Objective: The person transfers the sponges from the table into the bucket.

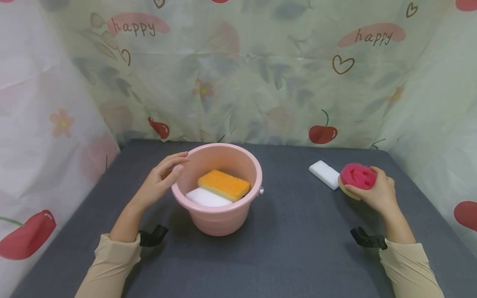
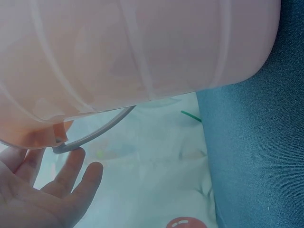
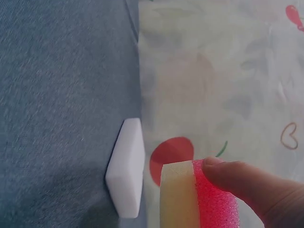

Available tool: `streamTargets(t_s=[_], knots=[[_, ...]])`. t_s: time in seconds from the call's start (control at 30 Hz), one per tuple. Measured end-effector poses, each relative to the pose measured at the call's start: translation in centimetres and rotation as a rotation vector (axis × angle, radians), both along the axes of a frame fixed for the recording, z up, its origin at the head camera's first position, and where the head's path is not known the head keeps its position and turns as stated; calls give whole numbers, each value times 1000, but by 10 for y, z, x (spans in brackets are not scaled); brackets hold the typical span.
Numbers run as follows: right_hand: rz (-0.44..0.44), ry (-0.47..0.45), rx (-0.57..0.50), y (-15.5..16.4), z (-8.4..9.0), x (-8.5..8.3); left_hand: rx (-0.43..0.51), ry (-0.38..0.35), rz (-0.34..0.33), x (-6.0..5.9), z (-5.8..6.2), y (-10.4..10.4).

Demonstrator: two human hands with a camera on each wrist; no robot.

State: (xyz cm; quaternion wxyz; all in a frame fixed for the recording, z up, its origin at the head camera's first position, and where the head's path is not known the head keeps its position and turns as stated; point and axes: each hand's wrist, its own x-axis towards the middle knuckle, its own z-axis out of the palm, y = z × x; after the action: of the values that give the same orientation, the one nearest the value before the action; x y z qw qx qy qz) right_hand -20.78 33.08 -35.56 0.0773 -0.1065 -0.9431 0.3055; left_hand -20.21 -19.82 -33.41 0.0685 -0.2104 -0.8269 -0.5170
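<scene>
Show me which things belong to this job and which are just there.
Likely the job:
pink bucket
orange sponge and white block inside it
pink-red sponge in the right hand
probably the loose white block

Just there:
dark table
printed curtain
black wristbands

The left hand [image 2: 47, 199] is beside the pink bucket [image 2: 156, 47] and handle [image 2: 102, 131].

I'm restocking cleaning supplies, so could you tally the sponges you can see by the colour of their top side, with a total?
White sponges: 2
Orange sponge: 1
Pink sponge: 1
Total: 4 visible
</scene>
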Motion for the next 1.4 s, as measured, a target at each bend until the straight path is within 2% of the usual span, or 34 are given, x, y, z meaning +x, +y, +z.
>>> streamTargets(t_s=[0.87, 1.4], knots=[[138, 137, 22, -30, 25, 7, 14, -4, -7, -1, -2, -1], [199, 182, 26, -43, 38, 11, 19, 0, -8, 0, -1, 0]])
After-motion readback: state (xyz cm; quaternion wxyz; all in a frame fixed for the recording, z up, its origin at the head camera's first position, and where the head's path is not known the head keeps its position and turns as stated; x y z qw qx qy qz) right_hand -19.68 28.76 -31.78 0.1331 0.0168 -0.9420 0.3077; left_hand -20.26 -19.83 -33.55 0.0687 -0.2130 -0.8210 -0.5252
